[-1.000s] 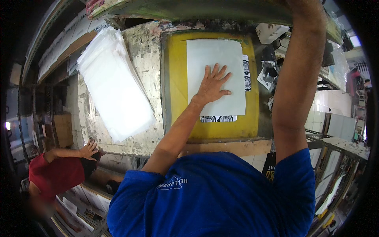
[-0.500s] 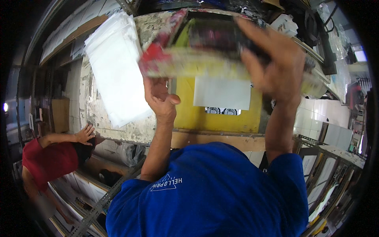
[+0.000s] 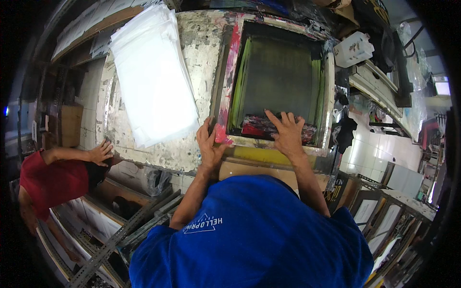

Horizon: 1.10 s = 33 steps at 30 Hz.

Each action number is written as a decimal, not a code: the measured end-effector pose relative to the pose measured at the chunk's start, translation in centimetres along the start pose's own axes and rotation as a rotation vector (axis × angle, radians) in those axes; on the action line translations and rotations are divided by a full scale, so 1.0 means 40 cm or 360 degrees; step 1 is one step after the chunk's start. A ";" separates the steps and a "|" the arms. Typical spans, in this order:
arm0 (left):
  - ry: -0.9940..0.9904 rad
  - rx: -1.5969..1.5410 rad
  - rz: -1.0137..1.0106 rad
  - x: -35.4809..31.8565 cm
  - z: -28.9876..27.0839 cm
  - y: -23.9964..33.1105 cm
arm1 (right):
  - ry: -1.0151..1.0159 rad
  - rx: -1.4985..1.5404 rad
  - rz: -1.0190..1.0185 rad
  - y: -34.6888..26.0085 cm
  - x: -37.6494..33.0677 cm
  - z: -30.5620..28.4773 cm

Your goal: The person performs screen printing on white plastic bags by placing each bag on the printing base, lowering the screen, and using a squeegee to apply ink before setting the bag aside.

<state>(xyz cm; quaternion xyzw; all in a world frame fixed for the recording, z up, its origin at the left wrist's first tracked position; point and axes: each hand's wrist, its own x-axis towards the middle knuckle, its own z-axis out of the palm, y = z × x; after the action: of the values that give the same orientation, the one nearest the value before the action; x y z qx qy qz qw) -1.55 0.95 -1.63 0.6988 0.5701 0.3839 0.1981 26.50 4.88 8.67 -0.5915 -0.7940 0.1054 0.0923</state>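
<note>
A screen-printing frame [image 3: 330, 96] with paint-smeared edges lies flat on the table before me, its dark mesh [image 3: 281, 72] facing up. At its near left corner, which is stained red, my left hand [image 3: 210, 146] has its fingers curled about the edge. Inside the frame's near end lies a squeegee [image 3: 253, 127] caked with red and dark ink. My right hand [image 3: 289, 137] grips the squeegee from above, fingers over its far side. A yellow board [image 3: 257, 154] shows as a strip under the frame's near edge; the white sheet on it is hidden.
To the left, a stack of white sheets [image 3: 153, 81] lies on the stained table [image 3: 194, 43]. Another person's hand [image 3: 100, 152] rests at the table's left corner. A white container [image 3: 354, 49] stands beyond the frame's right side. Shelving [image 3: 379, 211] stands at lower right.
The frame, raised and blurred before, now lies down over the yellow board and the white sheet. My right hand has come nearer and down onto the squeegee; my left hand has moved to the frame's corner.
</note>
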 end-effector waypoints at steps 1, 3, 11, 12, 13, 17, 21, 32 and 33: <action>-0.0027 0.0063 -0.0028 -0.002 -0.003 0.005 | -0.0012 0.0070 0.0031 0.025 0.002 0.041; -0.0049 0.0127 -0.0072 -0.005 -0.010 0.012 | 0.0078 0.0085 0.0081 0.059 0.047 0.066; -0.0145 0.0116 -0.0203 -0.025 -0.015 0.007 | 0.0474 -0.0054 -0.0045 0.254 0.372 0.095; -0.0147 0.0111 -0.0210 -0.029 -0.014 0.004 | 0.0501 -0.0068 -0.0055 0.280 0.417 0.097; -0.0149 0.0107 -0.0209 -0.032 -0.013 0.001 | 0.0534 -0.0082 -0.0061 0.307 0.461 0.094; -0.0172 0.0120 -0.0229 -0.033 -0.017 0.005 | 0.0618 -0.0180 -0.0076 0.373 0.614 0.085; -0.0152 0.0091 -0.0231 -0.033 -0.014 0.000 | 0.0577 -0.0154 -0.0139 0.439 0.724 0.081; -0.0095 0.0022 -0.0124 -0.024 -0.024 0.011 | 0.0567 0.0155 -0.0286 0.452 0.833 -0.016; -0.0122 0.0026 -0.0103 -0.025 -0.028 0.011 | 0.0537 0.0268 -0.0170 0.446 0.826 -0.030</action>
<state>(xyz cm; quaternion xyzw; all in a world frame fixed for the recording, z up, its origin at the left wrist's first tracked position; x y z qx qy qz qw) -2.20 -0.28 -0.92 0.6958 0.5875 0.3456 0.2264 33.88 41.59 5.60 -0.5481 -0.7859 0.0657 0.2787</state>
